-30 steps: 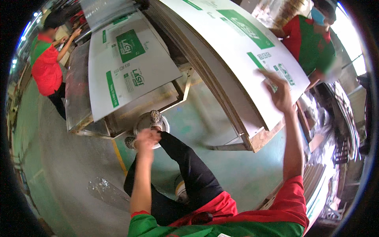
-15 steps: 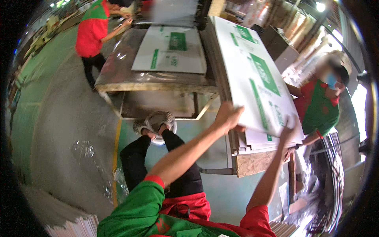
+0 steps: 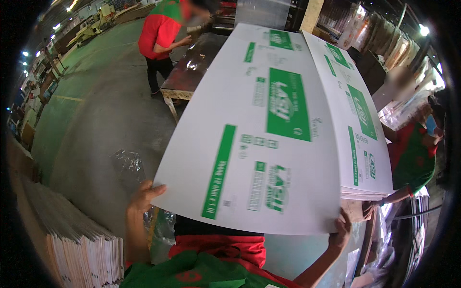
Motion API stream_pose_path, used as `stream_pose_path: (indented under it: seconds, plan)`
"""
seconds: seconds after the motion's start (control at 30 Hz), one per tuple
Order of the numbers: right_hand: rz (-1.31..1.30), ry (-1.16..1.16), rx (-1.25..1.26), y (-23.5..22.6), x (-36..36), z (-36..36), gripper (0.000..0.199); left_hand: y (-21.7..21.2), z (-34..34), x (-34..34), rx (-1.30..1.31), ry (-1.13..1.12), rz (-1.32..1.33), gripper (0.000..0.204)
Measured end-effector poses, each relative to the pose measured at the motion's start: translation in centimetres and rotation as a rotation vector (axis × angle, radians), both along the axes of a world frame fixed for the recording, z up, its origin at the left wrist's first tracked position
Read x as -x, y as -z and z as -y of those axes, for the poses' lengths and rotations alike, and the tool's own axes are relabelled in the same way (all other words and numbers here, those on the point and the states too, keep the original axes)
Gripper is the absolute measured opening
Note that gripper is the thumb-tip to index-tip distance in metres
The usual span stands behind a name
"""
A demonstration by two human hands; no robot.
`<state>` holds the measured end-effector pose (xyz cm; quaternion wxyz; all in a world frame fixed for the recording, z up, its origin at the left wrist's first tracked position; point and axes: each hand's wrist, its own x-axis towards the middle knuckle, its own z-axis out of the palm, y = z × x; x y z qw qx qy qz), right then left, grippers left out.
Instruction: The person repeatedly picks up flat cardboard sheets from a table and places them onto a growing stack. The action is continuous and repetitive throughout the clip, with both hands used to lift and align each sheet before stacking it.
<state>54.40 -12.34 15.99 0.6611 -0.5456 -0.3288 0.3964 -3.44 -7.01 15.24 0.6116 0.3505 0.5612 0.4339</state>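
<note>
A large white cardboard sheet (image 3: 192,177) with green printed blocks spans the middle, held up in front of me by its two near corners. My left hand (image 3: 146,196) grips the near left corner, thumb on top. At the near right corner my right hand (image 3: 340,229) is closed on the same sheet, its fingers partly beneath. To the right lies a stack of matching printed sheets (image 3: 370,165), its left side overlapped by the sheet I hold. The far part of my sheet reaches over the work table (image 3: 185,94), hiding most of it.
At the right a co-worker (image 3: 413,153) stands by the stack, a hand near its front corner. Another person in red and green (image 3: 161,38) stands beyond the table's left side. Piled board edges (image 3: 86,252) fill the lower left. Clear plastic film (image 3: 128,163) lies on the floor.
The sheet has come off the stack and swung left in both my hands, now covering the table and the sheet seen there earlier. My view has shifted too.
</note>
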Motion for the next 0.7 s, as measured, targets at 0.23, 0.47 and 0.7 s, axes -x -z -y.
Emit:
stream_pose_path:
  seconds: [0.23, 0.47, 0.7]
  plan:
    - [0.445, -0.344, 0.290, 4.5, 8.7, -3.4, 0.051, 8.7, 1.5, 9.1, 0.196, -0.074, 0.003, 0.036]
    - [0.288, -0.081, 0.620, 11.6, 8.8, 0.1, 0.046, 12.7, 3.2, 5.0, -0.064, -0.109, -0.420, 0.076]
    - [0.392, -0.036, 0.631, 12.6, 9.7, 3.8, 0.048, 9.7, 5.1, 5.5, -0.144, -0.101, -0.191, 0.077]
